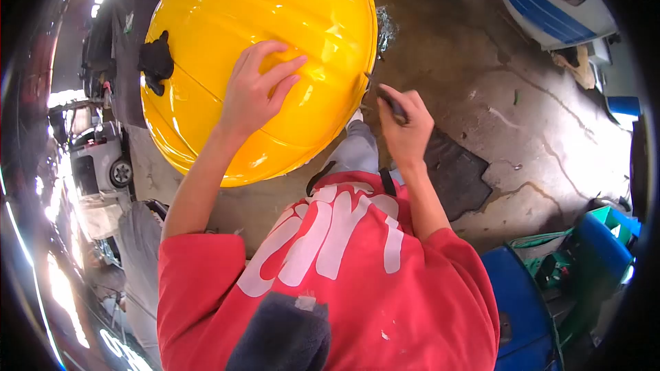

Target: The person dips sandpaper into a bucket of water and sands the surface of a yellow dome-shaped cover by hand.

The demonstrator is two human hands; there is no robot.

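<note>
A large glossy yellow panel [227, 62] with curved ridges fills the upper middle of the head view. Over its surface is my left hand [260, 89], fingers spread and holding nothing; whether the fingertips touch the panel is unclear. At the panel's right edge, my right hand [405, 120] is closed around a dark-handled tool [392, 104], whose tip points at the edge. A crumpled black cloth [157, 63] lies on the panel's left side.
A white and blue vehicle [557, 14] with an orange light is at the upper right. A dark mat [457, 172] lies on the concrete floor [509, 137]. Blue and green containers [515, 295] stand at the lower right. A white vehicle [100, 165] shows at the left.
</note>
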